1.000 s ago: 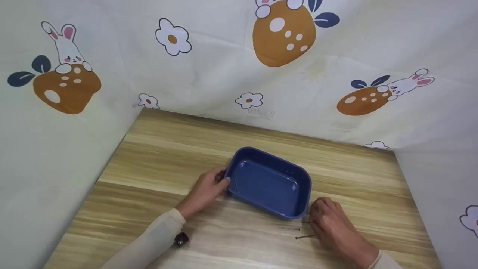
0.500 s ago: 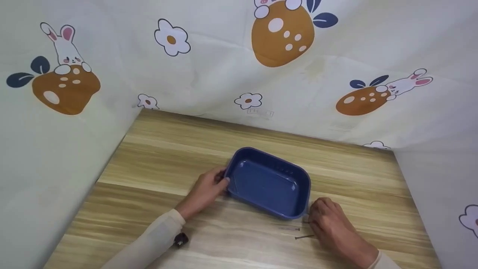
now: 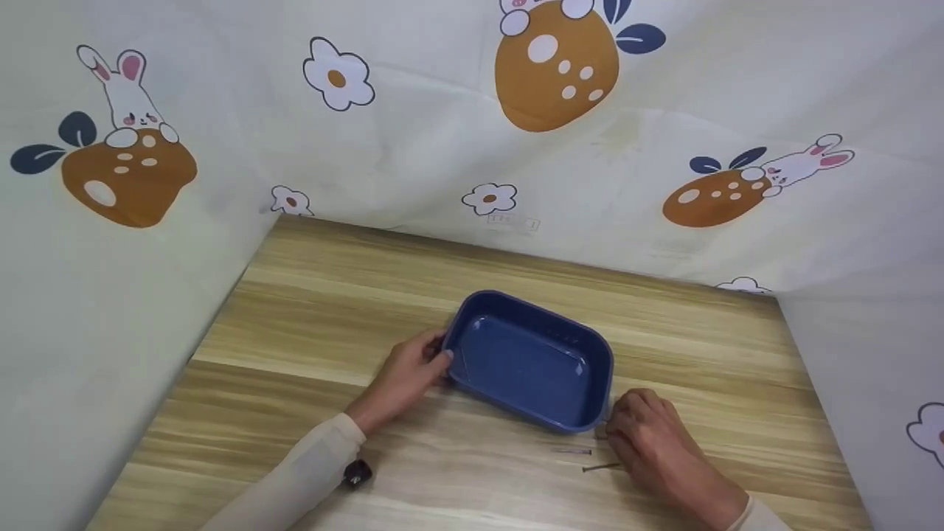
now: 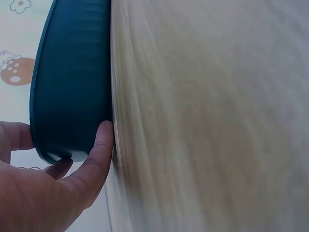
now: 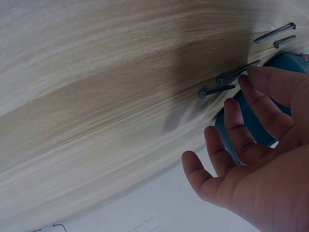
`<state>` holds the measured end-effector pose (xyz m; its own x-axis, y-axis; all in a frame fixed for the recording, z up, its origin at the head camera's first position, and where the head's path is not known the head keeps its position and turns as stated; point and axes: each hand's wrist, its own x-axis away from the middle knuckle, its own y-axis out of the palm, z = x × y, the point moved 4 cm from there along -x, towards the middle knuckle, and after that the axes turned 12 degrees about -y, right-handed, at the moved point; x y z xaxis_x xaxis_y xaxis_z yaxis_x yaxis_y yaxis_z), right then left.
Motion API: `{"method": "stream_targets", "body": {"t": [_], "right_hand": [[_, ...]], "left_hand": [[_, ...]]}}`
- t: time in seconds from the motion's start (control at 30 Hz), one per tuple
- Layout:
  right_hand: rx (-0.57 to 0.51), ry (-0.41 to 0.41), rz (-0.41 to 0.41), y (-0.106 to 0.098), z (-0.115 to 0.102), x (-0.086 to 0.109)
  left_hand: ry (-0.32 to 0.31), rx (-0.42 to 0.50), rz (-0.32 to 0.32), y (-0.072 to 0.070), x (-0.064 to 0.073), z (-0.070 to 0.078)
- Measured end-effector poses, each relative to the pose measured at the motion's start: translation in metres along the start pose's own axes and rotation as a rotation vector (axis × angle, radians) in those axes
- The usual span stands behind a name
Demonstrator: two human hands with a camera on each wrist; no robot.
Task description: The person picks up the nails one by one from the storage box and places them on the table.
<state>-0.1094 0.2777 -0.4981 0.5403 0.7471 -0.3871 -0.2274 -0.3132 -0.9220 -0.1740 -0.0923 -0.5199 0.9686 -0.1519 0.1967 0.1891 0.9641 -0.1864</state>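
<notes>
A blue rectangular plastic tray point(image 3: 531, 361) sits upright on the wooden table, with nothing visible inside. My left hand point(image 3: 402, 376) grips its left end, thumb at the rim and a finger low along the outer wall in the left wrist view. Just off the tray's near right corner, my right hand point(image 3: 660, 442) has thumb and forefinger together at a steel nail point(image 5: 231, 76), seemingly pinching it; its remaining fingers point(image 5: 195, 169) are spread and bent. Close by lie other loose nails, one flat in front of the tray point(image 3: 574, 451) and another by the palm point(image 3: 601, 467).
A small black object point(image 3: 358, 473) shows under the left sleeve point(image 3: 310, 461). Cloth walls point(image 3: 413, 147) printed with rabbits and flowers close off the table's back and sides. Bare wood point(image 3: 332, 295) extends left of the tray.
Both hands and the tray keep nearly the same place. The right fingertips shift only slightly at the nail beside the tray's corner.
</notes>
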Motion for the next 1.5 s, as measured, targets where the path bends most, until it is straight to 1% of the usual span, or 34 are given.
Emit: {"method": "stream_targets", "body": {"t": [0.13, 0.3, 0.5, 0.6, 0.77, 0.93, 1.07, 1.3, 1.5], "right_hand": [[-0.021, 0.029, 0.021, -0.003, 0.0, -0.003], [-0.035, 0.051, 0.036, -0.011, 0.004, -0.007], [-0.023, 0.029, 0.05, -0.021, 0.009, -0.014], [-0.017, 0.019, 0.073, -0.026, 0.009, -0.019], [-0.022, 0.013, 0.069, -0.033, 0.006, -0.028], [-0.022, 0.017, 0.035, -0.039, 0.005, -0.036], [-0.012, 0.012, 0.032, -0.041, 0.005, -0.04], [-0.007, -0.018, 0.032, -0.043, 0.003, -0.048], [0.002, -0.049, 0.016, -0.043, 0.002, -0.058]], "left_hand": [[0.003, -0.011, -0.01, 0.0, 0.0, 0.0], [-0.004, -0.029, -0.013, 0.0, 0.0, 0.0], [-0.007, -0.041, 0.011, 0.0, -0.001, -0.001], [-0.013, -0.054, 0.019, 0.0, -0.001, -0.001], [-0.015, -0.079, 0.028, -0.001, -0.001, 0.001], [-0.003, -0.085, 0.031, -0.001, 0.0, 0.0], [-0.001, -0.08, 0.025, -0.001, -0.001, 0.0], [0.001, -0.084, 0.026, 0.0, 0.0, 0.0], [-0.014, -0.079, 0.018, 0.0, 0.0, 0.001]]}}
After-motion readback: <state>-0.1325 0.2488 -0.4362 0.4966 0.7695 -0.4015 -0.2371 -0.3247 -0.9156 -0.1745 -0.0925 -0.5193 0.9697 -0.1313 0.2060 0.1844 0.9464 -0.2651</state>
